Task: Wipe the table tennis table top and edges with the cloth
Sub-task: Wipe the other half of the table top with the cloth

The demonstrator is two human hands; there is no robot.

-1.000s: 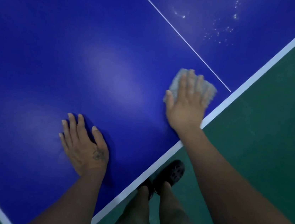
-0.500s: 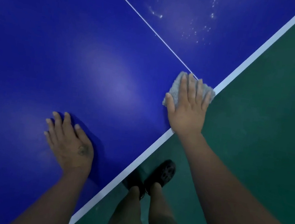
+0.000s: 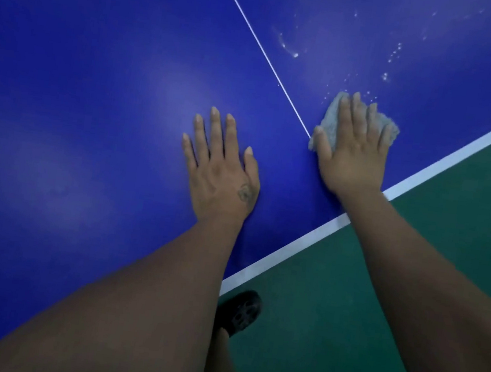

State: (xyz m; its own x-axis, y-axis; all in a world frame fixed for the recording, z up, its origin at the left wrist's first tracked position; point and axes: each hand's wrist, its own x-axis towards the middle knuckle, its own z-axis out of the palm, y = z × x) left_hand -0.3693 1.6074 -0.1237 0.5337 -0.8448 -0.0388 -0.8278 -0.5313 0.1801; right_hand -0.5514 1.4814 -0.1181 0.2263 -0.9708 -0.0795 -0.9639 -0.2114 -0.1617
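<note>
Blue table top [image 3: 97, 75] fills the left and upper view; white edge stripe [image 3: 302, 239] runs diagonally from lower centre to the right side. Green floor [image 3: 379, 295] beyond it.

Right hand [image 3: 352, 151] lies flat, palm down, fingers spread, pressing a grey cloth [image 3: 331, 119] against the table top. Not gripping, just pinning it under the palm and fingers. Cloth shows past the fingertips and beside the thumb; its lower corner touches the end of the thin white centre line [image 3: 264, 49]. Cloth sits on the blue surface, near the edge stripe but inside it. The wrist crosses the stripe.

Left hand [image 3: 221, 167] rests open and flat on the table top, fingers spread, holding nothing. It lies left of the centre line, near the right hand but apart from it. Small dark mark on its back near the thumb.

White specks and smears [image 3: 389, 61] are scattered on the surface above the cloth.

One dark shoe [image 3: 239, 312] on the floor, just below the table edge.
</note>
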